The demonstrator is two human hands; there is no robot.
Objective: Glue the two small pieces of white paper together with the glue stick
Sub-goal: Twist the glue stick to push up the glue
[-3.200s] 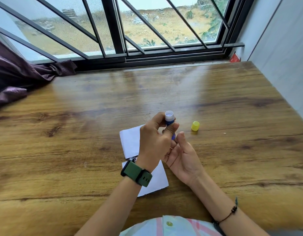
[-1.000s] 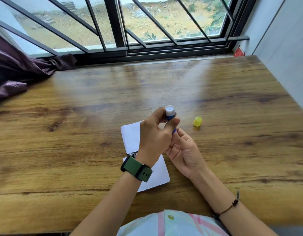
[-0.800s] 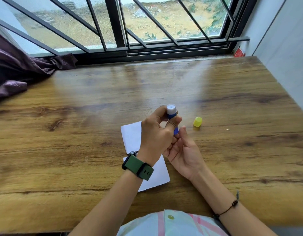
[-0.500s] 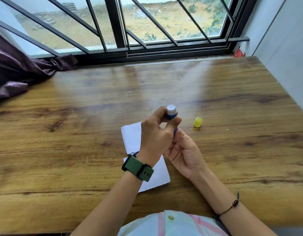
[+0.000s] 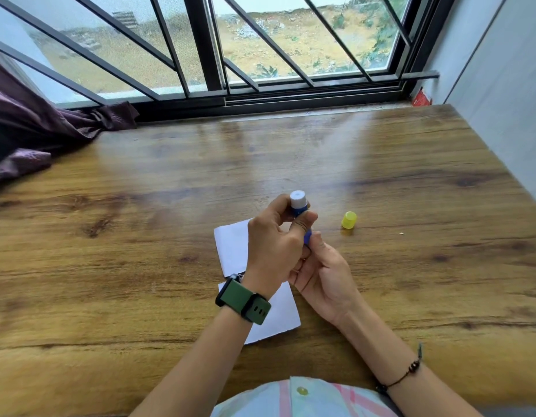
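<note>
A blue glue stick (image 5: 299, 206) with its white glue tip pointing up is held above the table. My left hand (image 5: 275, 245), with a green watch on the wrist, grips its upper body. My right hand (image 5: 323, 272) holds its lower end from below with thumb and fingers. Two small white paper pieces lie flat on the table under my hands: one (image 5: 232, 246) farther away, one (image 5: 280, 314) nearer me, both partly hidden by my left wrist. The yellow cap (image 5: 349, 220) stands on the table to the right of the stick.
The wooden table (image 5: 140, 206) runs up to a barred window (image 5: 206, 49) at the back. A dark purple curtain (image 5: 35, 130) spills onto the far left corner. A grey wall (image 5: 507, 85) borders the right side. A small red item (image 5: 420, 99) sits at the far right corner.
The white glue tip stands a little farther out of the blue tube than 3.2 s ago. My right fingers have shifted at the stick's base. The papers and cap have not moved.
</note>
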